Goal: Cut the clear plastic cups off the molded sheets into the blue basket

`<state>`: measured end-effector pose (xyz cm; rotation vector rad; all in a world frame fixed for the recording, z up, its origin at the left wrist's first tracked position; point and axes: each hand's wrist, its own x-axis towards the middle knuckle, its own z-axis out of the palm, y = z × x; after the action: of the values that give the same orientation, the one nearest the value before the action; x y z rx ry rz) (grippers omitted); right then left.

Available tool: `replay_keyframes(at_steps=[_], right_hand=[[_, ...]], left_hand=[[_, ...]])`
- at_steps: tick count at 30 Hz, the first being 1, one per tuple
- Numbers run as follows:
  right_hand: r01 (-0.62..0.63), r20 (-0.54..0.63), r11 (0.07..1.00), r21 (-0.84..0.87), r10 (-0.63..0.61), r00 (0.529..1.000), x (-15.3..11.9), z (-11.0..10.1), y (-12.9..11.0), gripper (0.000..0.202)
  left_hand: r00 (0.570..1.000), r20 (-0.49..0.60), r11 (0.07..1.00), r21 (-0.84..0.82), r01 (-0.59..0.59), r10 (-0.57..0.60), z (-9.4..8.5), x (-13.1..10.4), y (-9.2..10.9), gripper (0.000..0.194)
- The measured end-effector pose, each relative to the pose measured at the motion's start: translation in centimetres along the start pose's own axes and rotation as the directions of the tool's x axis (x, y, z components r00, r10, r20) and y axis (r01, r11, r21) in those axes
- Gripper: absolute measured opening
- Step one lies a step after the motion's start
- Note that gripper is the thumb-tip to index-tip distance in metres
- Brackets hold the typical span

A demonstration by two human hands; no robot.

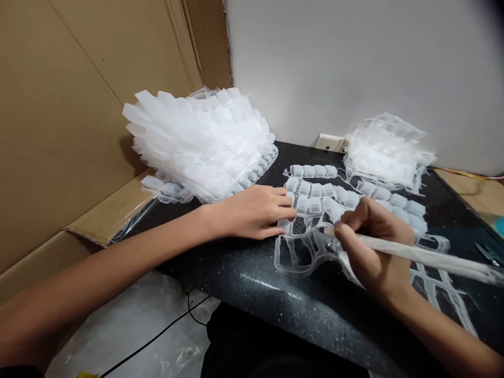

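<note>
A translucent white moulded plastic sheet (291, 257) lies on the black speckled tabletop (244, 273). It carries rows of small box-like pieces (315, 205), joined by thin strips, and has open frame-like gaps along its near edge. My left hand (260, 212) rests at the sheet's left side, fingers stretched out and apart, the tips touching its edge pieces. In my right hand (378, 247) is a long, white, rod-shaped tool (429, 255), gripped between thumb and fingers. Its tip points left and meets the sheet near the middle; the exact contact is hard to make out.
A tall heap of similar white pieces (205, 147) stands at the back left, beside a cardboard panel (79, 105). A smaller heap (384, 152) sits at the back right near a wall socket (329, 143). Small pliers-like metal tool (488, 253) lies at the far right.
</note>
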<state>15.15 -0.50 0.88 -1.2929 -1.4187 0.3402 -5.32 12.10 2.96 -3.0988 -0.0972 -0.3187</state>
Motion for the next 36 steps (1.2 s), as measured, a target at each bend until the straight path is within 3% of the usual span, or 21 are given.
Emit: replay_keyframes(at_steps=[4, 8, 18, 26, 29, 32, 34, 35, 36], right_hand=[[-0.076, 0.124, 0.995, 0.067, 0.067, 0.990, 0.3, 1.2, 0.0, 0.026], [-0.204, 0.279, 0.977, 0.053, 0.182, 0.943, 0.3, 2.7, 1.1, 0.023], [-0.347, 0.280, 0.926, 0.145, 0.298, 0.912, 0.1, 3.2, 1.7, 0.023], [-0.282, 0.296, 0.956, 0.084, 0.246, 0.923, 0.0, 3.4, 2.3, 0.025], [-0.235, 0.301, 0.971, 0.046, 0.211, 0.930, 0.1, 3.4, 2.4, 0.026], [-0.195, 0.310, 0.980, 0.033, 0.175, 0.935, 0.3, 3.3, 2.5, 0.026], [-0.196, 0.326, 0.980, 0.043, 0.172, 0.929, 0.4, 3.2, 2.4, 0.025], [-0.207, 0.334, 0.977, 0.045, 0.181, 0.925, 0.5, 3.2, 2.4, 0.025], [-0.221, 0.340, 0.974, 0.041, 0.194, 0.920, 0.5, 3.2, 2.4, 0.024]], left_hand=[[0.998, 0.017, 0.998, 0.017, 0.059, -0.059, -0.1, -0.9, 0.3, 0.018], [0.998, -0.010, 0.998, -0.017, 0.055, -0.056, 0.3, -1.1, 0.2, 0.022], [0.998, -0.036, 0.998, -0.032, 0.053, -0.054, 0.8, -1.4, 0.2, 0.022], [1.000, -0.030, 0.998, 0.059, 0.011, -0.009, 0.7, -0.9, 0.6, 0.012], [1.000, -0.026, 0.996, 0.087, -0.014, 0.016, 1.1, -0.5, 1.1, 0.019], [0.998, -0.046, 0.998, -0.040, 0.037, -0.039, 1.8, -0.2, 1.2, 0.016], [0.968, -0.132, 0.933, -0.321, 0.163, -0.214, 1.7, -0.3, 0.4, 0.012], [0.911, -0.202, 0.839, -0.497, 0.220, -0.359, 1.4, -0.5, -0.4, 0.013], [0.809, -0.273, 0.710, -0.664, 0.234, -0.521, 0.9, -0.8, -1.5, 0.017]])
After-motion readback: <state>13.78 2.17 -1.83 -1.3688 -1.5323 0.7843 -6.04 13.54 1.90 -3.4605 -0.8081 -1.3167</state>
